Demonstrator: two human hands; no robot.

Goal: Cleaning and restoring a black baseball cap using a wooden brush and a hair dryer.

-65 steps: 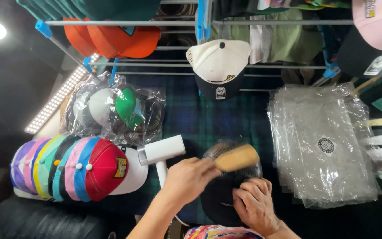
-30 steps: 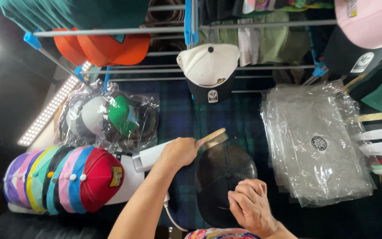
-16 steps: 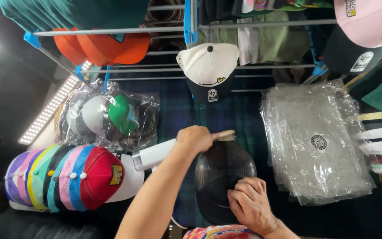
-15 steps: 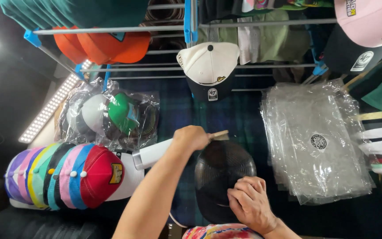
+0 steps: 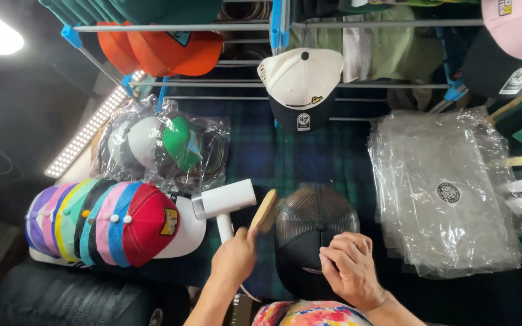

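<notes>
You're looking down on a dark green-and-blue plaid cloth (image 5: 285, 160). On it lie a stack of clear plastic bags (image 5: 445, 193), a white handheld steamer (image 5: 223, 202), bagged caps (image 5: 161, 151), a row of nested colourful caps (image 5: 110, 223), and a black mesh-backed cap (image 5: 312, 235).

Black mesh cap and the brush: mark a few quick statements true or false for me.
1. The left hand holds a wooden brush. True.
2. The right hand rests on the black mesh cap. True.
3. The brush lies on top of the cap's crown. False: it is at the cap's left edge.
4. The stack of clear bags is left of the cap. False: it is to the right.
5. A white handheld appliance lies left of the cap. True.
</notes>
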